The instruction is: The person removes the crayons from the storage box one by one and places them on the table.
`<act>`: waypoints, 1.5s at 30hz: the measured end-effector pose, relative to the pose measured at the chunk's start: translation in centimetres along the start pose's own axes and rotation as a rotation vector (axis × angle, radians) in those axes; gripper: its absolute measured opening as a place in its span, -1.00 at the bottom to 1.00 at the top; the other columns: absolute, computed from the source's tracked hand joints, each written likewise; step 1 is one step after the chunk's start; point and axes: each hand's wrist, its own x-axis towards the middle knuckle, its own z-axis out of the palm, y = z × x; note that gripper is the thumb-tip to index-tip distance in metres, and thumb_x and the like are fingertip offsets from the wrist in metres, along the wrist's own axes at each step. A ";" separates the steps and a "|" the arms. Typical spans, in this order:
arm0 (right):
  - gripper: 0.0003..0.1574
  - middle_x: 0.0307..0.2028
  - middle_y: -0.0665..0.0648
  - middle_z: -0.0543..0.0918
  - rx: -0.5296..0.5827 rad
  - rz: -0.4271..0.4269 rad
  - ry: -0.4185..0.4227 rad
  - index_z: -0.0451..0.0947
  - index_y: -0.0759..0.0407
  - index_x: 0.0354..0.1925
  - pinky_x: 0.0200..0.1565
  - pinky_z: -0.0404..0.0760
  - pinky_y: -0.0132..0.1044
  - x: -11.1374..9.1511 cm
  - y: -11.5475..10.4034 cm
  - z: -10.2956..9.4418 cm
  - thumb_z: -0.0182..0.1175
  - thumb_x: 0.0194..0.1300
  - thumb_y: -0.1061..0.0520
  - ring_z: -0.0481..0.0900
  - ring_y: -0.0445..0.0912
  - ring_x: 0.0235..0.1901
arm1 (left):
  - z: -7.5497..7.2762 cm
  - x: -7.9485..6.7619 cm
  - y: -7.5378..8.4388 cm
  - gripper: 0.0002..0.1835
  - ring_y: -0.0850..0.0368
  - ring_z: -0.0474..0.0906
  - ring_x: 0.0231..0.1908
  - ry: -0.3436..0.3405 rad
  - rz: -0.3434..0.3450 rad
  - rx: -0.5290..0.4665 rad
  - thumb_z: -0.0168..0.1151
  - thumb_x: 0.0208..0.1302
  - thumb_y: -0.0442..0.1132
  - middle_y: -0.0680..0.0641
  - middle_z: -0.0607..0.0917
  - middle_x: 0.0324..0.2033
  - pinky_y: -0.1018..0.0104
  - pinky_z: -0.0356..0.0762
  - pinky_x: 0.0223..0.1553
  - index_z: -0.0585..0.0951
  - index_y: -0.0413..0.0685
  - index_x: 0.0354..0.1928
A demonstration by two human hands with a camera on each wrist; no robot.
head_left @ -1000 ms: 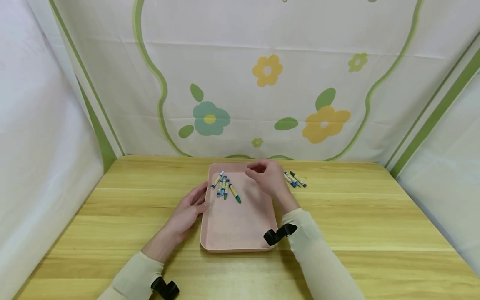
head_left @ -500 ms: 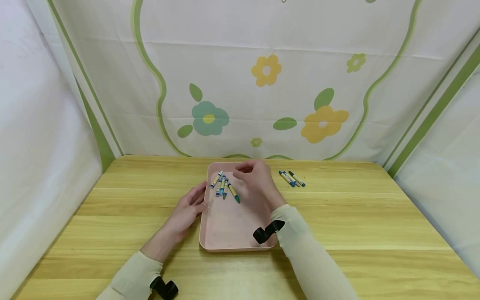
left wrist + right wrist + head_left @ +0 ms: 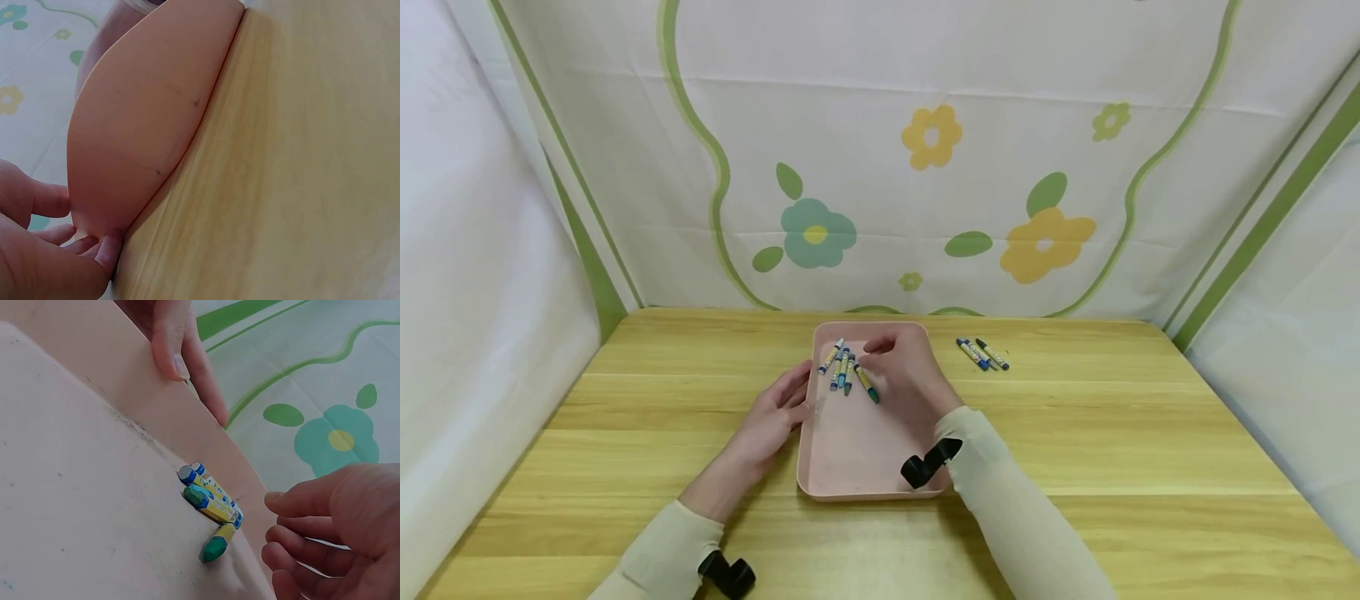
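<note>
My left hand [image 3: 767, 425] lies against the left side of a shallow pink tray [image 3: 842, 467], its thumb at the rim and its fingers along the outer wall, as the left wrist view also shows. Several crayons [image 3: 842, 368] with yellow wrappers lie bunched in the tray's far left part. A green-tipped crayon [image 3: 867, 385] lies slanted on the right of the bunch. Over the tray, just right of the crayons, hovers my right hand [image 3: 906, 371]. Its fingers [image 3: 312, 547] are loosely bent in the right wrist view, thumb apart, with nothing visible between them.
On the wooden table [image 3: 1120, 433], right of the tray near the back edge, lie several more crayons [image 3: 982, 355]. A white cloth [image 3: 880, 167] with printed flowers hangs behind the table, with plain white cloth at both sides.
My right hand has moved left over the tray toward the crayons, uncovering more of the crayons on the table. My left hand has stayed at the tray's side.
</note>
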 end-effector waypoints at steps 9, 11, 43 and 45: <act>-0.90 -0.35 0.04 0.79 -0.109 -0.047 0.009 0.84 0.14 -0.31 -0.28 0.68 -0.31 0.2 0.4 0.4 0.59 0.19 0.18 0.68 -0.10 -0.32 | 0.0 -0.1 0.0 -0.25 -0.15 0.00 0.70 0.004 0.002 -0.004 -0.03 0.58 -0.45 -0.15 0.08 0.71 -0.11 0.06 0.67 0.05 -0.05 0.71; -0.90 -0.38 0.03 0.81 -0.136 -0.056 0.001 0.84 0.13 -0.33 -0.31 0.67 -0.33 0.2 0.4 0.4 0.59 0.17 0.19 0.69 -0.11 -0.35 | 0.1 0.0 0.0 -0.25 -0.15 0.00 0.70 0.006 0.003 -0.004 -0.02 0.58 -0.45 -0.15 0.08 0.71 -0.11 0.07 0.67 0.06 -0.05 0.71; -0.90 -0.33 -0.06 0.82 -0.253 0.048 -0.064 0.84 0.03 -0.32 -0.39 0.58 -0.40 0.1 0.4 1.1 0.57 0.17 0.19 0.65 -0.13 -0.33 | 0.0 0.0 -0.2 -0.25 -0.16 0.00 0.69 0.010 0.015 -0.015 -0.03 0.56 -0.47 -0.17 0.09 0.70 -0.12 0.06 0.67 0.05 -0.08 0.71; -0.91 -0.35 -0.06 0.83 -0.258 0.036 -0.053 0.85 0.03 -0.33 -0.38 0.59 -0.40 0.1 0.4 1.1 0.56 0.16 0.20 0.66 -0.12 -0.31 | 0.0 0.0 -0.2 -0.25 -0.16 0.00 0.70 0.009 0.011 -0.011 -0.03 0.56 -0.47 -0.16 0.09 0.70 -0.11 0.06 0.67 0.05 -0.07 0.71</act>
